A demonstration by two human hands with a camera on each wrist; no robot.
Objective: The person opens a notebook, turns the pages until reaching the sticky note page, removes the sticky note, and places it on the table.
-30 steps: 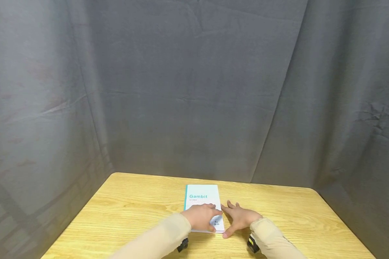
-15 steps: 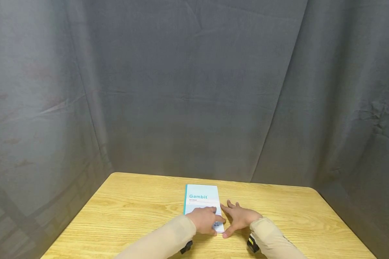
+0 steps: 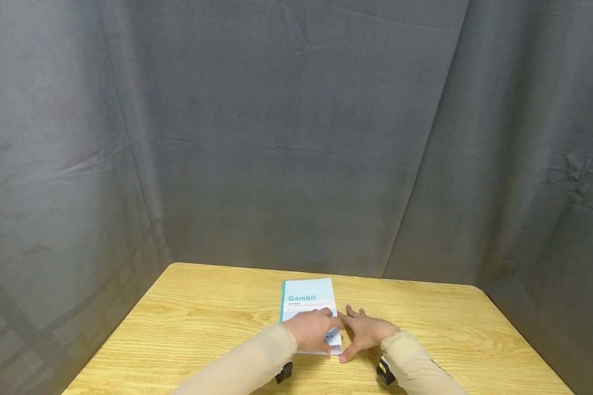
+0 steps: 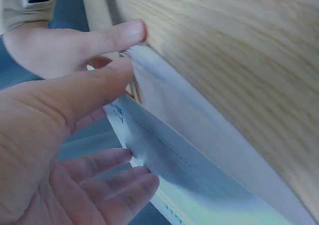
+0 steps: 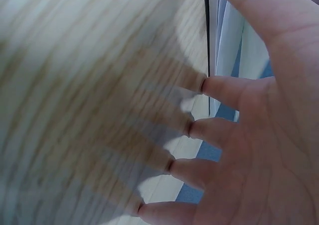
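Observation:
A white notebook with a teal spine and "Gambit" on its cover lies on the table. My left hand reaches over its lower part, fingers bent at the right edge. In the left wrist view the cover stands apart from the pages. There, the left thumb is at the lower corner and several fingertips touch the outside of the cover; the index finger is mostly hidden. Beside the notebook's right edge, my right hand rests on the table with fingers spread, its thumb at the lower right corner.
The wood-grain table has rounded far corners. Grey curtains hang behind it and along both sides. Black devices are strapped beneath the wrists, by the beige sleeves.
My left hand slid right to the notebook's edge, then drew back slightly left with its index finger bending. The cover's upper and right edges have risen. The right hand has stayed put.

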